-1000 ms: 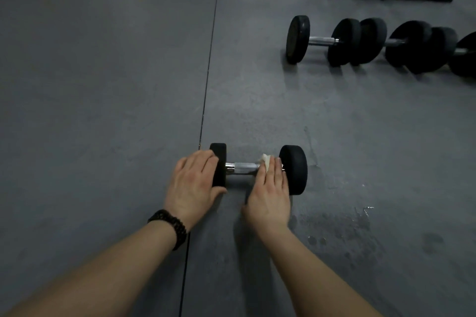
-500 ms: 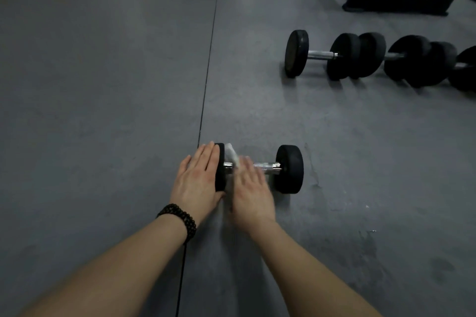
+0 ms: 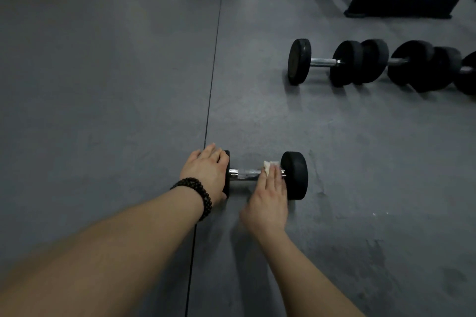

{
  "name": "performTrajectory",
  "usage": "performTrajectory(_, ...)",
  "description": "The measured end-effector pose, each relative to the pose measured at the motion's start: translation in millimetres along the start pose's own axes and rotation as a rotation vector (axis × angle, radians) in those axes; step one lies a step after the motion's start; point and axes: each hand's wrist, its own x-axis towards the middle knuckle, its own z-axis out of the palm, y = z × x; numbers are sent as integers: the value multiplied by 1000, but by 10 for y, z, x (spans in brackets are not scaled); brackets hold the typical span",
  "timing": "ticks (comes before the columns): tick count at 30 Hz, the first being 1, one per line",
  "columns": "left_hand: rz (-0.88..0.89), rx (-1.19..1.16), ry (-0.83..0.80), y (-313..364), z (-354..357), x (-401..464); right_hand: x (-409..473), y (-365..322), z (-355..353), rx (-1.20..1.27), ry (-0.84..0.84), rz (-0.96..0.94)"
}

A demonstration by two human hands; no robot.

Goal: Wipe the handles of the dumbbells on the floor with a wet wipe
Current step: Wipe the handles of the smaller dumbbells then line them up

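While the near dumbbell lies crosswise on the grey floor, just right of a dark seam, both hands are on it. Left hand, beaded bracelet at the wrist, lies over the left weight head with fingers fairly straight and spread across the top: a bracing press, not a clench, and nothing held in it. Right hand has flat, extended fingers pressing a white wet wipe down on the chrome handle at its right end, touching or nearly touching the inner face of the right head. Wipe shows only as a small folded edge past the fingertips; whether the thumb hooks under the bar is hidden. Step in hand, by my reading: wiping this handle, with the pass now at the right-hand end. The bare stretch of chrome toward the left head looks unevenly shiny; cannot tell if wet. Next move likely calls for drawing the wipe leftward along the bar while the left hand stops the dumbbell rolling, then turning it to reach the underside. Farther off, upper right, a row of larger dumbbells sits end to end near a black rack base; their handles presumably await the wipe.
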Motion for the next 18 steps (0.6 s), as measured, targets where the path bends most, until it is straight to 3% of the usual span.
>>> performTrajectory(4, -91, -44, 129, 180, 144, -115, 62, -192, 96, -13, -82, -336)
performTrajectory(7, -78, -52, 137, 160, 205, -156, 49, 84, 34, -69, 77, -144)
performTrajectory(9, -66, -67, 141, 142, 219, -177, 10, 132, -7, -77, 29, -36)
performTrajectory(11, -64, -71, 160, 151, 235, -191, 0, -29, -9, -41, 1, -64)
performTrajectory(13, -65, -80, 174, 161, 230, -201, -9, -201, 72, -16, -18, -227)
performTrajectory(15, -65, -93, 185, 149, 219, -196, 14, -177, 109, -128, -27, -331)
performTrajectory(18, -55, -79, 170, 133, 220, -198, 46, 124, -110, -367, -44, -179)
